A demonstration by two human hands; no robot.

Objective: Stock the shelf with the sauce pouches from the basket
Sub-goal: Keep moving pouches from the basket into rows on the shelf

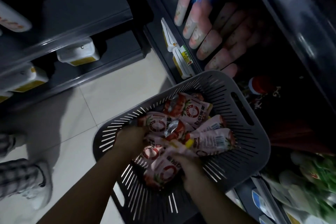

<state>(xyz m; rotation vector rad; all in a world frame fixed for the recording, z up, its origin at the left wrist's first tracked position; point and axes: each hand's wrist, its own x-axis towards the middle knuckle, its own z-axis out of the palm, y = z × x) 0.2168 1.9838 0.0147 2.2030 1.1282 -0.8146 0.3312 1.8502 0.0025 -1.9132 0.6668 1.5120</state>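
The pouches (192, 114) lie heaped and overlapping in the grey basket (254, 143), which sits tilted against the shelf (153, 40), on whose deck a row (209, 42) of them already stands. They look soft, glossy and light, so probably slippery and floppy; the stiffer neck below the yellow cap (189, 144) seems the surest place to take hold. The left grip (130, 139) is buried among the pouches, and I cannot tell how its fingers lie. The right grip (190, 168), blurred, appears curled round one pouch near the basket's near side. The basket rim is high, so a pouch must lift clear first. The shelf's lip carries price tags (181, 60), and the shelf above hangs low, leaving a narrow slot; open room seems to lie just past the row's near end.
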